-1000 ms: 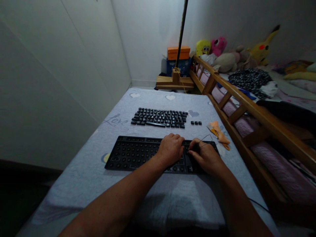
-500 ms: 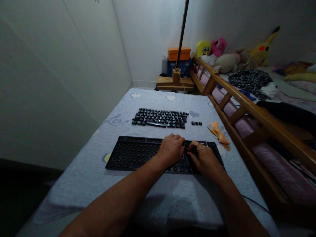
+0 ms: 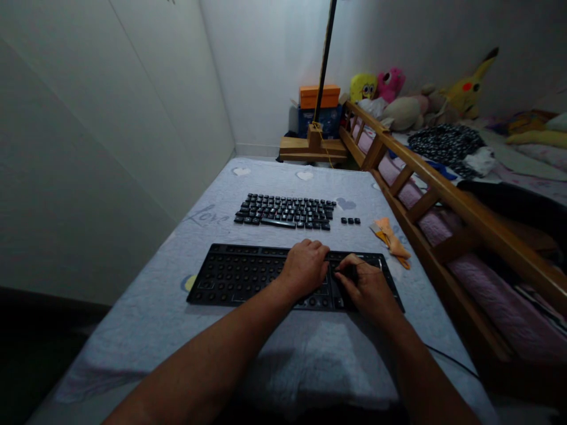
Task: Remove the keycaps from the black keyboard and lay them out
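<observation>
A black keyboard base [image 3: 248, 271] lies across the cloth-covered table, with most of its left side bare of keycaps. My left hand [image 3: 306, 265] rests on its upper middle, fingers bent and close together. Right of it, my right hand [image 3: 361, 280] has thumb and forefinger pinched low over the base; what is between the fingertips is too small to make out. Beyond the base, many loose black keycaps [image 3: 287, 211] lie in keyboard order, with a long bar key at the front. Three small keycaps [image 3: 350, 221] sit in a row to their right.
An orange cloth bow-like item [image 3: 392, 241] lies on the table's right side. A wooden bed rail [image 3: 425, 177] runs along the right edge, with plush toys behind. A black cable [image 3: 452, 358] trails at the lower right. Boxes [image 3: 319, 96] and a wooden stand [image 3: 312, 149] are beyond the table.
The whole view has shifted slightly, moving the scene a little to the left. Both hands keep nearly the same places on the keyboard base.
</observation>
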`<state>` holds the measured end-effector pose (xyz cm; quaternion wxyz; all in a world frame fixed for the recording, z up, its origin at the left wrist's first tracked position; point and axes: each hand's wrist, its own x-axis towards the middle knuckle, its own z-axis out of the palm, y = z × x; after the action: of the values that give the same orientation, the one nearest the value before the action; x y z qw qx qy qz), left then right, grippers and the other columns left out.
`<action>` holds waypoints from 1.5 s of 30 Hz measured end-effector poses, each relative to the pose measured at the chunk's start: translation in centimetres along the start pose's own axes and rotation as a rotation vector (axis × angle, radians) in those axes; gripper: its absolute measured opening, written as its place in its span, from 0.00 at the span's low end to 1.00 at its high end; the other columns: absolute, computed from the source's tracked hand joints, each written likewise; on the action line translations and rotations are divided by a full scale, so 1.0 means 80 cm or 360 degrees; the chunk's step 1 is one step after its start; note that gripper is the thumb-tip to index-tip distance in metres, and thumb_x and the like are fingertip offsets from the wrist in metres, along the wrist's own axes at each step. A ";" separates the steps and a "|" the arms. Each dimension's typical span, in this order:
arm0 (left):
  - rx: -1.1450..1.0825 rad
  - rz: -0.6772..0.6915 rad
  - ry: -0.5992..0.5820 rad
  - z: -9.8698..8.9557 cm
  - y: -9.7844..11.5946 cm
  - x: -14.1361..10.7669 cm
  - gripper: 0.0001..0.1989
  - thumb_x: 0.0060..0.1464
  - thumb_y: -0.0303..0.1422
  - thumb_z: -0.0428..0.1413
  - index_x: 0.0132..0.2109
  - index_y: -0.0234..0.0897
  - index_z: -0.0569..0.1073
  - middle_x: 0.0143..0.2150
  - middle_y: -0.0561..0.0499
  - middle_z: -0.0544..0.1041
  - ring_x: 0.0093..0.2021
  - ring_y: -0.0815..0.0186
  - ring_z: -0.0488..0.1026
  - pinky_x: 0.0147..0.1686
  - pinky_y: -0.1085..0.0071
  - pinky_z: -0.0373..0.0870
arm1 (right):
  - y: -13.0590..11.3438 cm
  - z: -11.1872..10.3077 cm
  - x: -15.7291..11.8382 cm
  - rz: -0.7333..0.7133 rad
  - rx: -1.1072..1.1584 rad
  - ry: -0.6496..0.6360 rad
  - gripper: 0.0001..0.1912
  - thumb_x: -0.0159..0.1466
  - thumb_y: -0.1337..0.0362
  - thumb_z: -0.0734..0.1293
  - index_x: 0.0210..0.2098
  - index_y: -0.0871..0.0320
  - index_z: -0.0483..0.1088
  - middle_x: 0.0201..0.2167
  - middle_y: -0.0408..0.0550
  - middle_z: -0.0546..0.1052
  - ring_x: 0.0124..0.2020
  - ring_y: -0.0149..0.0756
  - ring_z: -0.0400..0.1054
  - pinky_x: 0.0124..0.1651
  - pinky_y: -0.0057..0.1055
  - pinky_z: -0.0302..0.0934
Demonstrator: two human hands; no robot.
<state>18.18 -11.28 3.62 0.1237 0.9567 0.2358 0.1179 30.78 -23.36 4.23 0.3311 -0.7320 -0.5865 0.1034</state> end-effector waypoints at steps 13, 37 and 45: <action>-0.0015 -0.0002 -0.0007 -0.001 0.000 0.000 0.10 0.59 0.33 0.53 0.47 0.38 0.73 0.45 0.47 0.76 0.47 0.57 0.70 0.48 0.62 0.69 | -0.003 0.000 0.001 0.0094 -0.0019 -0.0002 0.00 0.61 0.66 0.64 0.33 0.55 0.67 0.30 0.46 0.77 0.31 0.38 0.71 0.38 0.32 0.62; -0.0024 -0.0002 0.0012 0.001 -0.001 0.000 0.11 0.59 0.33 0.53 0.48 0.38 0.73 0.46 0.47 0.77 0.48 0.57 0.70 0.48 0.61 0.69 | 0.006 -0.012 0.013 0.0269 0.0206 -0.0089 0.03 0.59 0.64 0.65 0.34 0.56 0.68 0.29 0.44 0.77 0.31 0.36 0.71 0.36 0.30 0.61; -0.0024 -0.0001 0.0002 0.000 0.000 -0.001 0.11 0.59 0.33 0.53 0.48 0.38 0.73 0.45 0.47 0.76 0.47 0.57 0.70 0.48 0.62 0.69 | 0.000 -0.015 0.015 0.0205 0.0126 -0.0146 0.01 0.60 0.66 0.65 0.33 0.55 0.67 0.28 0.42 0.75 0.30 0.35 0.69 0.36 0.29 0.59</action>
<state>18.13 -11.29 3.63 0.1307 0.9556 0.2354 0.1202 31.76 -22.68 5.45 0.3253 -0.7491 -0.5480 0.1810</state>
